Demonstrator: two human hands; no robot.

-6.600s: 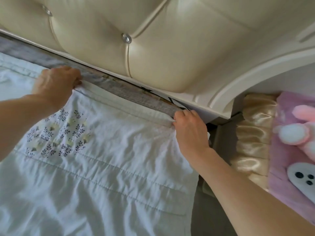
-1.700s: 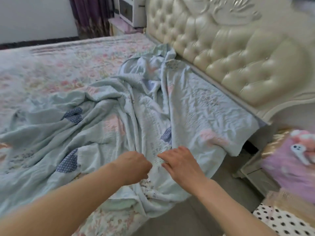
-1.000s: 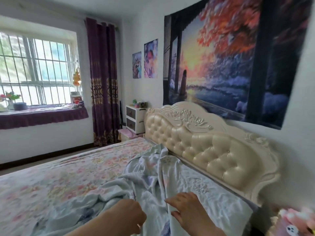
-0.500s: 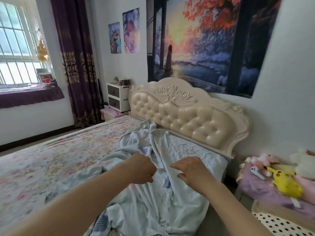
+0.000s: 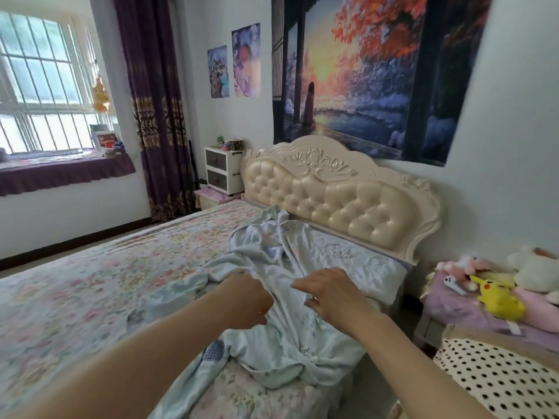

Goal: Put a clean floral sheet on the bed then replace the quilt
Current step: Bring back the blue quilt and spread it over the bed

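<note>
— Two hands over the bed [image 5: 75, 297]; what lies far left?
— Pink flowered bedding covers the mattress out to the window [image 5: 45, 95] and purple curtain [image 5: 157, 110].
— And the left hand [image 5: 246, 299]?
— Fingers curled, gripping a raised fold of the pale blue sheet [image 5: 305, 328], which lies crumpled along the bed's near right side, up to the headboard [image 5: 348, 201].
— The right hand [image 5: 331, 293]?
— Just right of it, fingers bent and resting on the same sheet; whether it pinches cloth, I cannot tell.
— Far right?
— Soft toys [image 5: 499, 297] on a stand beside the bed.
</note>
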